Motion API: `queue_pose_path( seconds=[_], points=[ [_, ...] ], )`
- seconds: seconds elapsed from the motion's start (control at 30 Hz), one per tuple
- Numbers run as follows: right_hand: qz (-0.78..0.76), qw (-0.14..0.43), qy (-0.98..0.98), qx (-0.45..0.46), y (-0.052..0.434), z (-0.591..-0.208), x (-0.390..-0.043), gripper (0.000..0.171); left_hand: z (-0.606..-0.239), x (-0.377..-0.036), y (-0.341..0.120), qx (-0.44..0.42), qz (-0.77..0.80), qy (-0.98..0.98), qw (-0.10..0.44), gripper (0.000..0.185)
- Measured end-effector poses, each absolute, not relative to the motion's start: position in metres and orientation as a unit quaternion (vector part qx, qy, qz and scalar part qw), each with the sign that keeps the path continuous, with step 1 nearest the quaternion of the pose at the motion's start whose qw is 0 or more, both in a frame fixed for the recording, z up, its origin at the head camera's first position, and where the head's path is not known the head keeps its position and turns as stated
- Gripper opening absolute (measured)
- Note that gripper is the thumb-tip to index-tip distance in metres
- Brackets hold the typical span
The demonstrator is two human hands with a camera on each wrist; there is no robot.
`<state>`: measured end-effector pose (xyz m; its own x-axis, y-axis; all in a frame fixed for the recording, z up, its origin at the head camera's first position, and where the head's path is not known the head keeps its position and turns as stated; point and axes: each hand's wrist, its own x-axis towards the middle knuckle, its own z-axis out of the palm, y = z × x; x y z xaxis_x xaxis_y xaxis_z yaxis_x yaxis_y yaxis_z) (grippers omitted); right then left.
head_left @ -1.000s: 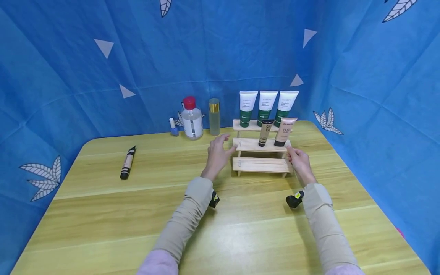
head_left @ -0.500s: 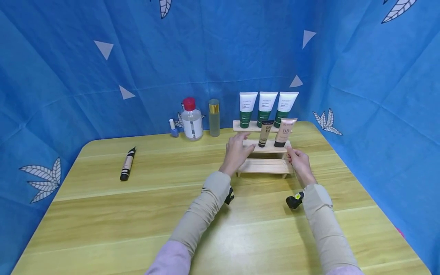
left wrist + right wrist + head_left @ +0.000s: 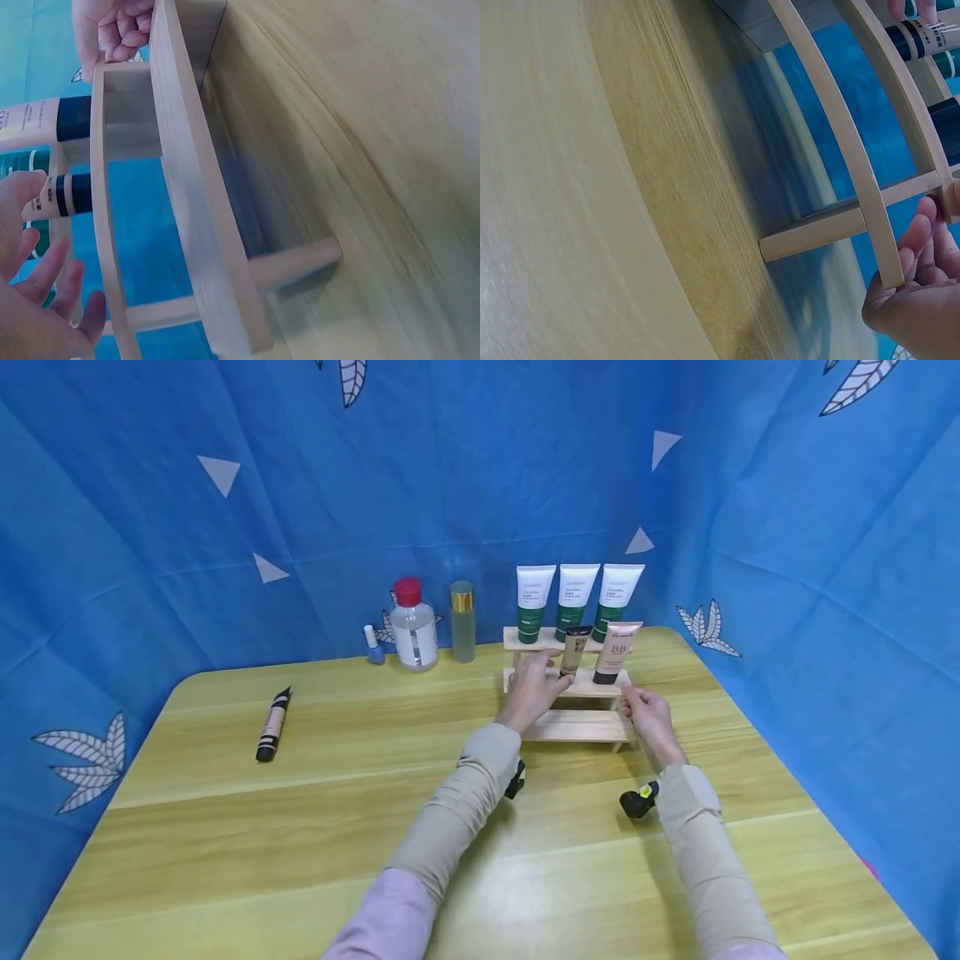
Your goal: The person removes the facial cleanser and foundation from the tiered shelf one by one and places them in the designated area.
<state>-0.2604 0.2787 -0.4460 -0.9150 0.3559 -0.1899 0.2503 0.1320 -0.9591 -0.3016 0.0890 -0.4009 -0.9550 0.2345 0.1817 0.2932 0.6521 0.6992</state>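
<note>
A three-tier wooden display stand (image 3: 573, 727) stands at the back right of the table. My right hand (image 3: 648, 720) pinches the right end of its middle shelf; the right wrist view shows curled fingers (image 3: 922, 244) there. My left hand (image 3: 531, 692) is over the shelf's left part, fingers spread. In the left wrist view its thumb overlaps the small beige tube (image 3: 51, 196) with a black cap; I cannot tell whether they touch. To the right, a pink BB cream tube (image 3: 615, 652) stands cap down on the same shelf. The lowest shelf holds nothing.
Three white-and-green tubes (image 3: 576, 597) stand on the top shelf. Left of the stand are a gold-capped bottle (image 3: 462, 627), a red-capped clear bottle (image 3: 414, 631) and a blue nail polish bottle (image 3: 374, 647). A dark-ended tube (image 3: 273, 727) lies far left. Blue cloth (image 3: 360, 485) hangs behind.
My left hand has moved right, from beside the stand's left end to the small beige tube on the middle shelf. My right hand stays at the shelf's right end. The head view has shifted slightly.
</note>
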Motion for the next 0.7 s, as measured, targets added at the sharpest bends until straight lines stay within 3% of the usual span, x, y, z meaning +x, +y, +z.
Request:
queue_pose_path(
  seconds=[0.7],
  points=[
    [0.621,0.056,-0.753,-0.211,0.277,-0.446,-0.26,0.037,-0.402,-0.301,0.102,-0.133,-0.405,-0.904,0.033,0.044]
  ],
)
